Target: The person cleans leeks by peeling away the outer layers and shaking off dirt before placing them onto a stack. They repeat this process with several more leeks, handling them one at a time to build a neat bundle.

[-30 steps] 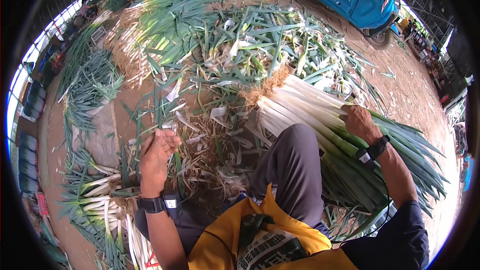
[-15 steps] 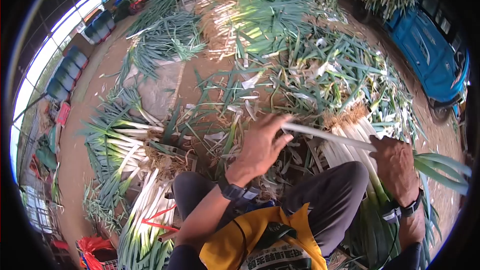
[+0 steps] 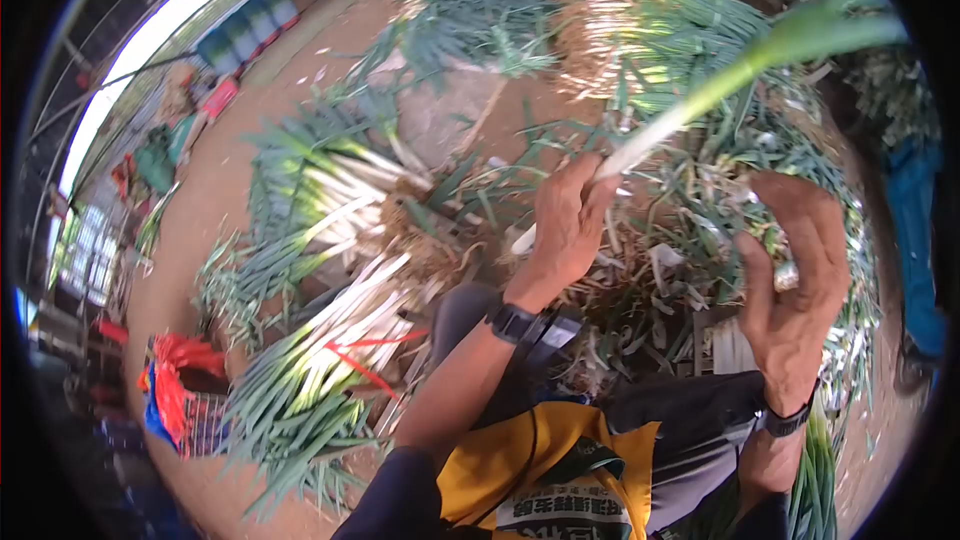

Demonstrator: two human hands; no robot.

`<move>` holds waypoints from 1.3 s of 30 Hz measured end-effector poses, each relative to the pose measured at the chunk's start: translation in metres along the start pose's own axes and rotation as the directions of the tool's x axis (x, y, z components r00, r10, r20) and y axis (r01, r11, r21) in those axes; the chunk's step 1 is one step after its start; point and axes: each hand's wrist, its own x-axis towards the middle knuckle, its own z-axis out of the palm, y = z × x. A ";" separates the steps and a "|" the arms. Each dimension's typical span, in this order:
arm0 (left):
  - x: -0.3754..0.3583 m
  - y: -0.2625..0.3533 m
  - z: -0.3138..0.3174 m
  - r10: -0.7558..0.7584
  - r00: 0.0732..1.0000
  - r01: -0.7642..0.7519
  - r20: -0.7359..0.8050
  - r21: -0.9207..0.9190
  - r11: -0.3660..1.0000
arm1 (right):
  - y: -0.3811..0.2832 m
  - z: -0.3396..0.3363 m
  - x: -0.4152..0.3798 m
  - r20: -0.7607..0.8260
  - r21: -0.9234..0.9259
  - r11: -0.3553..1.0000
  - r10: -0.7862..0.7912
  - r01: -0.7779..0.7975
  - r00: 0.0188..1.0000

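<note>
My left hand [image 3: 568,225] is closed on the white root end of a leek [image 3: 715,92], which slants up and right with its blurred green leaves raised. My right hand [image 3: 800,275] is empty, with thumb and fingers apart and curved, below the leek's leafy end. Under my right hand, a few white leek stalks [image 3: 733,352] show beside my knee. To the left of my left arm lies a bundle of leeks [image 3: 325,365] with a red tie [image 3: 362,368] around it. Further up, a loose pile of leeks [image 3: 345,202] has its roots toward the middle.
Stripped leaves and peelings [image 3: 660,265] litter the ground in front of me. Larger leek heaps [image 3: 640,45] lie farther off. At the left stand a wire basket [image 3: 207,420] with a red bag [image 3: 188,375] and a row of blue-green containers [image 3: 250,28]. A blue vehicle [image 3: 915,250] is at the right.
My right hand has let go of the leek and opened. The left hand now grips its white end, and the leaves have swung upward. The view has turned toward the left.
</note>
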 end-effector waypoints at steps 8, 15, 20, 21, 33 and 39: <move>-0.022 -0.016 -0.148 -0.247 0.810 -0.063 -0.532 -0.497 0.865 | 0.009 0.044 -0.101 0.314 0.143 0.935 0.269 -0.325 0.911; -0.111 -0.069 -0.278 -0.391 0.550 -0.376 -0.738 -0.636 0.674 | 0.017 0.045 -0.171 0.464 0.180 0.877 0.324 -0.445 0.825; -0.244 -0.196 -0.300 -0.899 0.147 0.031 -0.412 -0.907 0.421 | 0.014 0.047 -0.194 0.508 0.205 0.857 0.321 -0.473 0.800; -0.277 -0.210 -0.294 -0.934 0.149 0.282 -0.325 -0.891 0.356 | 0.012 0.048 -0.197 0.522 0.201 0.853 0.322 -0.481 0.790; -0.409 -0.090 -0.230 -0.947 0.315 0.804 -0.059 -0.513 0.299 | -0.022 0.067 -0.240 0.766 0.226 0.737 0.269 -0.636 0.584; -0.353 -0.051 -0.241 -0.917 0.398 0.718 -0.028 -0.612 0.331 | -0.005 0.041 -0.207 0.738 0.163 0.811 0.278 -0.562 0.615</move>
